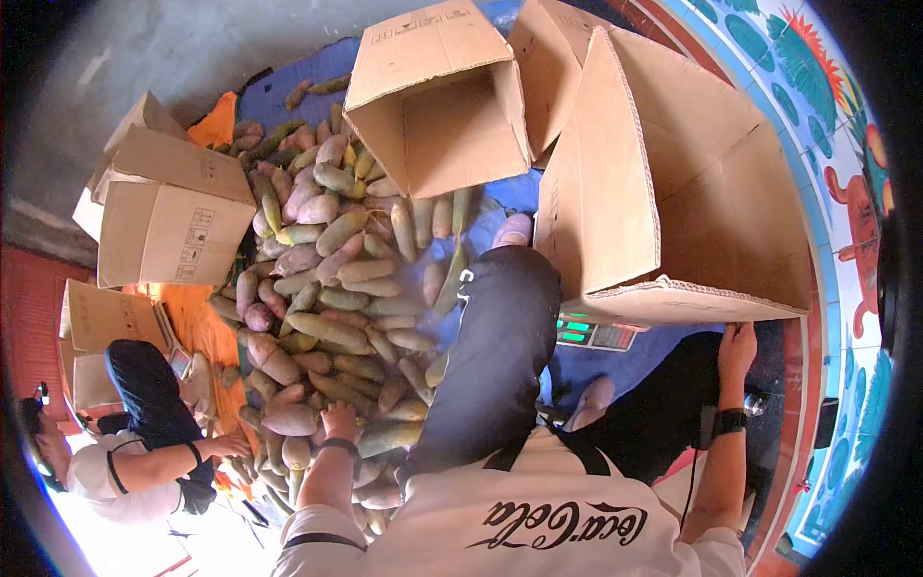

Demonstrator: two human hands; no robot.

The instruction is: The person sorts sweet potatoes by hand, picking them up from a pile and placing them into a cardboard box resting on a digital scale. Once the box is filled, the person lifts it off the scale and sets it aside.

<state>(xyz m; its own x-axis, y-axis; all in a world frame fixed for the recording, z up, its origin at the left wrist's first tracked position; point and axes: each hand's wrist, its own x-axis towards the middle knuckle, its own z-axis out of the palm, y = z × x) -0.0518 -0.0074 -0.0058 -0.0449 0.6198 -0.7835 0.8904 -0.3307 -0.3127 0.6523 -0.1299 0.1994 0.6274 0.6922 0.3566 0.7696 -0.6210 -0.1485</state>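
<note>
My left hand (338,421) rests on a large heap of long green and pinkish vegetables (332,330), which look like radishes. Its fingers point forward, slightly apart, against the vegetables; none is lifted from the heap. On the right, my right hand (737,344) is closed on the near edge of a big open cardboard box (606,192). The box is tilted with its opening toward me, and its inside shows bare cardboard. Beneath its near edge a scale (596,334) with a lit green display is partly hidden by the box.
Two more open cardboard boxes (428,58) (548,72) stand ahead, and another box (173,207) at the left. A co-worker (135,471) sits lower left, one hand at the heap's edge. Blue sheeting (663,361) covers the floor; a painted wall (846,192) curves along the right.
</note>
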